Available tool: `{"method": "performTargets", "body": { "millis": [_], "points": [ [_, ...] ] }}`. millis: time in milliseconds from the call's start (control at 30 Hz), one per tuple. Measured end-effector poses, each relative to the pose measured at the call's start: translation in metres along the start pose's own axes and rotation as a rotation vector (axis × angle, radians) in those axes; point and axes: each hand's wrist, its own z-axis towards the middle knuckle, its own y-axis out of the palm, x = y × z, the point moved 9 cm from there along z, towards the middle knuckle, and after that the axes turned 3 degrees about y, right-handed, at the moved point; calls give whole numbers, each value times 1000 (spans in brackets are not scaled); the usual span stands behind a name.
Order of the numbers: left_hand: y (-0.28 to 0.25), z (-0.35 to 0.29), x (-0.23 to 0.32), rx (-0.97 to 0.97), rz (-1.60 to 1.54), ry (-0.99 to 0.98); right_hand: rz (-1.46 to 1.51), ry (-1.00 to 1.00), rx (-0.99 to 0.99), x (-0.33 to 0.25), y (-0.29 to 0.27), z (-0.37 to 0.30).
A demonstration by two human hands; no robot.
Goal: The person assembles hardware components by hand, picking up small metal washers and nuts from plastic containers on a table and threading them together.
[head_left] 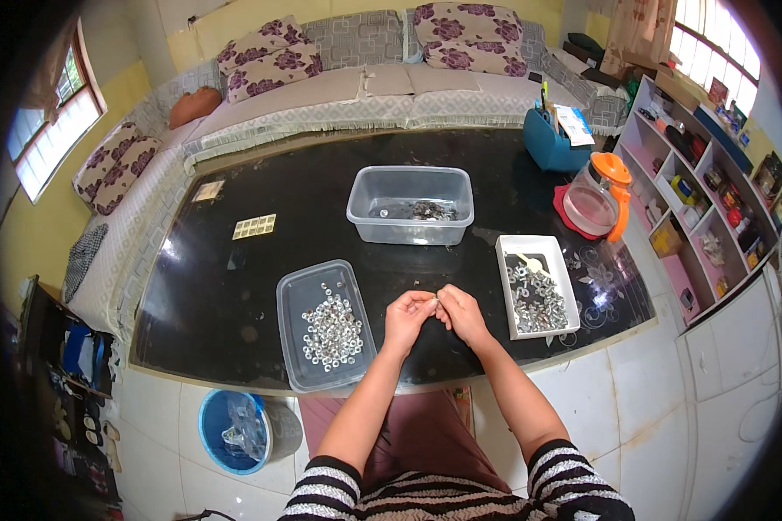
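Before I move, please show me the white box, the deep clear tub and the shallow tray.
White box (544, 333): head view, on its near wall.
Deep clear tub (408, 233): head view, on its near wall.
Shallow tray (301, 291): head view, on its bare floor.

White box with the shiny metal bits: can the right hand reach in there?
Probably yes: the right hand is near the white box, nothing seems to stand between, and the box is open on top. It may need to part from the left hand first.
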Motion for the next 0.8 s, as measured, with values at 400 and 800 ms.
{"method": "performTargets", "body": {
  "millis": [400,800],
  "points": [
    [-1,2,-2,6,-26,-7,-151,-186,89,-11,-3,-3],
    [2,1,0,-42,-22,15,-245,-58,0,1,-2,-1]
  ]
}}
